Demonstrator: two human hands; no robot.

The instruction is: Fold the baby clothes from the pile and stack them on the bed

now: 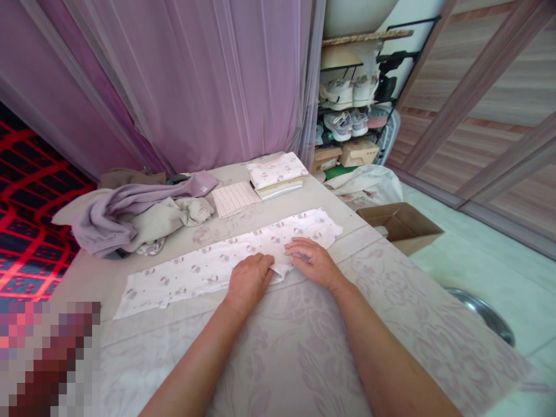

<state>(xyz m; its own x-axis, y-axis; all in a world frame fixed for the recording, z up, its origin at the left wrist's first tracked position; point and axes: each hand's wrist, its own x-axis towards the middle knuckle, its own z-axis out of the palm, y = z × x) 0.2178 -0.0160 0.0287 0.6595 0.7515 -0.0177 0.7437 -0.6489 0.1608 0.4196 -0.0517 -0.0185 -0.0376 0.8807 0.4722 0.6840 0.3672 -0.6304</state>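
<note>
Together, the left hand [248, 279] and right hand [313, 262] were pressed flat, fingers loosely spread, nothing gripped, on one long printed cloth [208, 267] laid across the patterned table [278, 347]. Far left, one crumpled heap [130, 214]; beyond, one folded stack [275, 174].

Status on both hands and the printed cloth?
Left hand and right hand flat on the near edge of the printed cloth, no closed grip. Cloth in a long strip on the table. Clothes pile behind, apart.

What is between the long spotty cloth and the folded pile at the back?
In the head view, a folded striped cloth lies between the spotty cloth and the pile.
</note>
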